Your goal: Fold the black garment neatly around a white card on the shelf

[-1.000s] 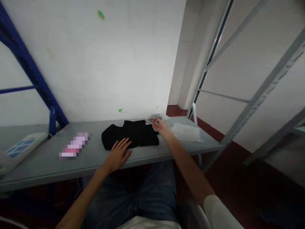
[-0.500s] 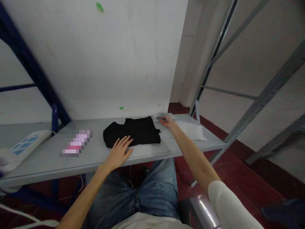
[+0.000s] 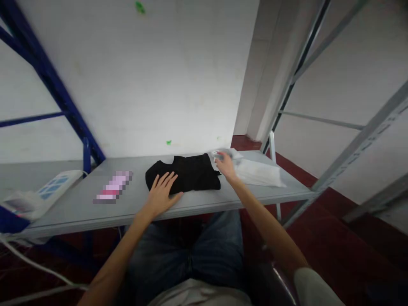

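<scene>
Folded garment [image 3: 186,176] lies mid-surface [image 3: 76,208], left hand [image 3: 162,194] flat on its near-left edge, right hand [image 3: 225,165] at its far-right corner touching a small packet [image 3: 219,154] near the wall [image 3: 143,85]. Stack of clear bags [image 3: 259,174] sits just right of the right hand; blurred item [image 3: 113,188] lies left of the garment, power strip [image 3: 47,191] further left at the surface's end. Shelf frames stand left [image 3: 47,80] and right [image 3: 350,144].

Storeroom or warehouse packing spot: bare white wall [image 3: 143,85], grey metal shelf [image 3: 191,204] as bench, blue rack frame [image 3: 47,76] left, grey rack uprights [image 3: 350,144] right, dark red floor [image 3: 318,238].
</scene>
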`<action>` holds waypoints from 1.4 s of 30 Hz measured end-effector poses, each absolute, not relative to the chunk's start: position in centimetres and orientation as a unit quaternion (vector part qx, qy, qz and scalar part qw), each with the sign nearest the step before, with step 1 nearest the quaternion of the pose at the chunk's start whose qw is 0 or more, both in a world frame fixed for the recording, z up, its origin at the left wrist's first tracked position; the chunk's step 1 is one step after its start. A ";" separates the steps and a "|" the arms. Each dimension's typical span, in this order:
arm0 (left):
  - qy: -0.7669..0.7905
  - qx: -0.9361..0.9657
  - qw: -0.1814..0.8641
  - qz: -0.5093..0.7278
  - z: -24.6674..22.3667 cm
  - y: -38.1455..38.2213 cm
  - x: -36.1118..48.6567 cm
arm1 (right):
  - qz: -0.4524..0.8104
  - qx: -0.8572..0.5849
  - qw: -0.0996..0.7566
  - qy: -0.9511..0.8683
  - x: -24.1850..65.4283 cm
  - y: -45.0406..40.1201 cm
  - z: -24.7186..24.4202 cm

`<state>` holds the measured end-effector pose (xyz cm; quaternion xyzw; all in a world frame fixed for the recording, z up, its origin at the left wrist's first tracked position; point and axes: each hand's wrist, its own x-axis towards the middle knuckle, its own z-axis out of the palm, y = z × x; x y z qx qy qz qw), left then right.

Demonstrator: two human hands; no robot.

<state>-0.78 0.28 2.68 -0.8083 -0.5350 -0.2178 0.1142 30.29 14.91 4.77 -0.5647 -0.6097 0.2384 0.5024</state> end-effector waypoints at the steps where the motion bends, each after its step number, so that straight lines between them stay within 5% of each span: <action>1: -0.548 -0.802 0.102 -0.212 2.7 0.5 -1.0 | 0.205 -0.536 0.467 -0.673 29.5 13.6 4.0; 5: -0.577 -0.791 0.054 -0.197 2.2 1.0 -1.8 | 0.096 -0.442 0.303 -0.839 27.2 8.4 0.9; 8: -0.572 -0.792 0.051 -0.210 2.0 0.2 -2.1 | 0.027 -0.436 0.259 -0.861 27.3 5.3 -0.2; 16: -0.553 -0.805 0.031 -0.214 4.0 -1.0 -3.0 | -0.009 -0.408 0.227 -0.884 29.5 2.5 1.3; 21: -0.557 -0.778 0.073 -0.281 6.4 5.7 -2.9 | -0.049 -0.469 0.256 -0.844 29.7 7.8 5.0; 30: -0.630 -0.737 0.018 -0.244 6.1 15.4 -1.9 | -0.038 -0.563 0.152 -0.811 27.9 15.9 6.9; 42: -0.586 -0.741 -0.038 -0.325 7.6 14.4 -2.4 | -0.041 -0.548 0.214 -0.808 28.7 14.8 7.4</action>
